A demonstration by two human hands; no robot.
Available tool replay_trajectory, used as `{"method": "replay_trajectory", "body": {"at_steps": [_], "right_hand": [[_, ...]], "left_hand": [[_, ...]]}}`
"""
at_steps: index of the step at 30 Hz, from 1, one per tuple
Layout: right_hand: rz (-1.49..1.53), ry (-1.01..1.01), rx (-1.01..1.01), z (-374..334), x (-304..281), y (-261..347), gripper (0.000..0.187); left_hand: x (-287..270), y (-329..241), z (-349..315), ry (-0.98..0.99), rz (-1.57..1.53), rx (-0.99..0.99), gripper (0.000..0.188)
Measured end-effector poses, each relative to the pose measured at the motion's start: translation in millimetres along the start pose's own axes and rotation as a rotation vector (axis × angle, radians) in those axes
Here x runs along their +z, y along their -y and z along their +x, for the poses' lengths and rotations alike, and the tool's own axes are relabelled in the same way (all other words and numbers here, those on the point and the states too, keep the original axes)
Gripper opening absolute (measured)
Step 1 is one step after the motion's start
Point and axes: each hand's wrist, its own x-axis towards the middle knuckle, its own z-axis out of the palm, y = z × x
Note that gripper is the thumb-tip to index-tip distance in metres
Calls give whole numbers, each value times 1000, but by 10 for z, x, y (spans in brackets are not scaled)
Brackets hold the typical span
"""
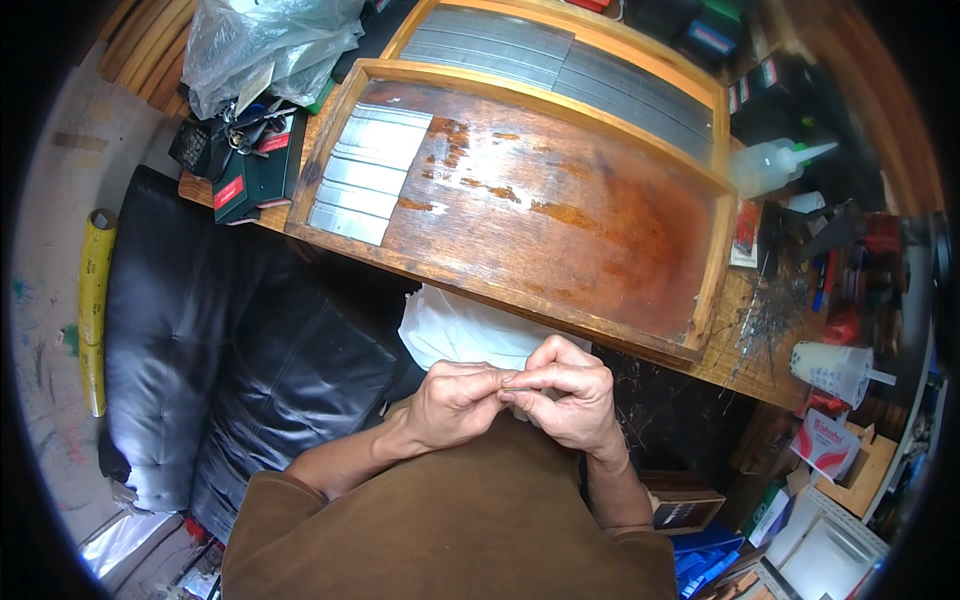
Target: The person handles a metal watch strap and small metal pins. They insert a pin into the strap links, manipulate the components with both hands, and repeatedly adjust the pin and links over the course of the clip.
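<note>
A thin piece (pixel 516 389) is held near the middle of the frame, just below centre, where the fingertips of both hands are brought together. By the left hand (pixel 452 402) it is pinched at its left end, thumb and fingers closed; by the right hand (pixel 574 402) it is clamped between thumb and forefinger. It is largely hidden by the fingers, so its kind cannot be told. A brown shirt (pixel 450 520) is seen below the hands, at the bottom of the frame.

Just above the hands, a white cloth (pixel 465 328) is partly covered by the near edge of a wooden tray (pixel 560 245). The upper centre is filled by this tilted tray, in whose left end shiny metal strips (pixel 368 172) are laid side by side. Behind it, dark grey strips (pixel 490 48) are held in a second wooden frame (pixel 640 32).

At the right, a squeeze bottle (pixel 768 170), a tangle of thin dark pieces (pixel 772 312) and a lidded cup (pixel 830 370) are seen. The left is taken up by a black padded seat (pixel 285 370), beside which a yellow tube (pixel 95 310) is stood. In the upper left, keys (pixel 252 130) are placed below a clear plastic bag (pixel 270 50).
</note>
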Motion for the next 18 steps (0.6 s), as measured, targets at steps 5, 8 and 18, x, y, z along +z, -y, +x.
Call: {"method": "replay_trajectory", "body": {"at_steps": [5,8,18], "right_hand": [[8,-19,6,-14,13,-3,20],[4,-27,7,-31,20,-23,21],[-63,-85,-32,-29,34,44,22]], "left_hand": [[-19,-21,25,9,-6,6,28],[-22,-18,18,19,-17,-19,28],[-57,-60,50,27,-32,-42,24]]}}
